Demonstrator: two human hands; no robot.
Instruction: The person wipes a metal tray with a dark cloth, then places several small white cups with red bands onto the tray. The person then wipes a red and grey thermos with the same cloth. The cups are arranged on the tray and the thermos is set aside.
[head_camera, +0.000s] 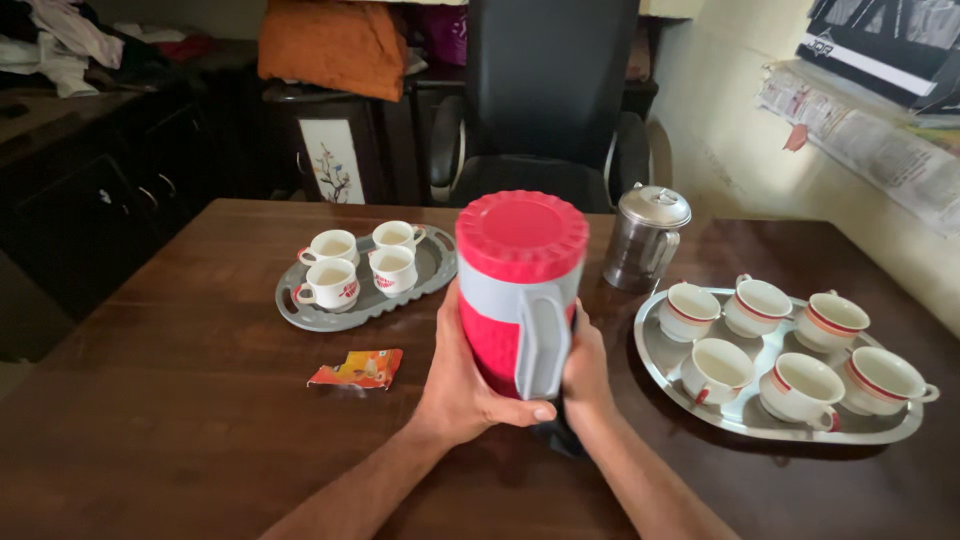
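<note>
While upright on the table (180, 400), red jug (520, 290) between both hands, left hand (465, 385) and right hand (585, 375) grasping it

left hand (462, 385) cupped, right hand (585, 375) curled, forearms converging

Lived-in room of a home, laid out for tea.

Dark wooden table (200, 400) bearing an oval steel tray (660, 365) of red-banded teacups (716, 370) and a grey tray (300, 312) of white cups (331, 284); behind, a black office chair (545, 90), dark cabinets (110, 190) heaped with clothes (60, 40), an orange cloth (335, 45), papers (880, 150) pinned to a pale wall.
</note>
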